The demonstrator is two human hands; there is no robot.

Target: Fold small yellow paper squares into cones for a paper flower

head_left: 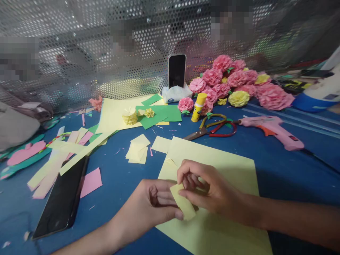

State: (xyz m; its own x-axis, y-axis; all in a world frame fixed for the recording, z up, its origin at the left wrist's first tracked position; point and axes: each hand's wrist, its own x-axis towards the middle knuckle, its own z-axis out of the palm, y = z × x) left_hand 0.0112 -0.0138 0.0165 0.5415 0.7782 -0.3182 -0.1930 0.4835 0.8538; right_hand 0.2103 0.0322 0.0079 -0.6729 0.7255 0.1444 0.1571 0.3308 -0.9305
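Between both hands is a small piece of yellow paper (183, 202), held tilted above a large pale yellow sheet (228, 170). My left hand (159, 202) grips its lower end, thumb in front and fingers behind. My right hand (207, 187) pinches the upper right side with thumb and curled fingers. Some of the fingertips are hidden behind the paper. Small yellow paper squares (138, 148) lie in a loose pile beyond my left hand, with another square (161, 144) beside the sheet's corner.
Scissors (204, 131), a glue stick (199, 107) and a pink glue gun (273, 129) lie or stand behind the sheet. Pink paper flowers (212, 77) are heaped at the back. A black phone (62, 198) and paper strips (55, 166) occupy the left; another phone (177, 71) stands upright by the mesh.
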